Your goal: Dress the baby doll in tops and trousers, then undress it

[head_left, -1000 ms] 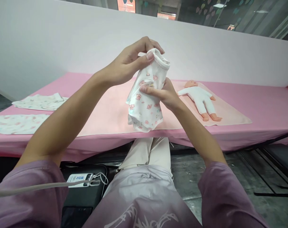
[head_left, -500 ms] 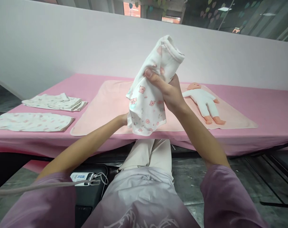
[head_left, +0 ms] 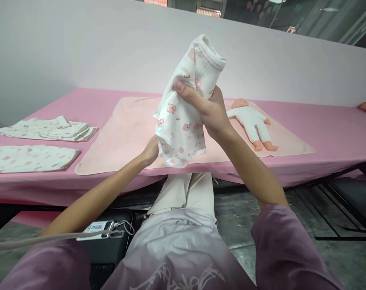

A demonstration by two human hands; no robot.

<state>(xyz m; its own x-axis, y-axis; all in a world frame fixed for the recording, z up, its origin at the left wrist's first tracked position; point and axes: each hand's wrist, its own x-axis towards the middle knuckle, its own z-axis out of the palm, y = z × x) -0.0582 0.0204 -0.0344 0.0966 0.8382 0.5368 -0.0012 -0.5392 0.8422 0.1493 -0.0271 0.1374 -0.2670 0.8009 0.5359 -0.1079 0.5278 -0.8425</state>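
Observation:
A white baby garment (head_left: 183, 125) printed with pink bears hangs in front of me above the table's near edge. My right hand (head_left: 205, 102) is closed around its upper part, thumb across the front. A stitched, banded opening is at the garment's top, and its lower part drapes loosely. At the garment's lower left is my left hand (head_left: 151, 152), with its fingers hidden behind the cloth. Whether those fingers grip it does not show. To the right lies a baby doll (head_left: 252, 121) in a white body, on its back on a peach blanket (head_left: 119, 137).
Folded printed baby clothes (head_left: 50, 129) and another folded patterned piece (head_left: 32, 158) lie on the left of the pink-covered table (head_left: 300, 121). A white wall (head_left: 95, 48) stands behind. Below are a black case (head_left: 106, 251) with a white device (head_left: 96, 229) and a black chair (head_left: 352, 201).
The whole view has shifted, so the table things appear further left. My left hand has slid a little out from behind the garment. My right hand keeps its hold.

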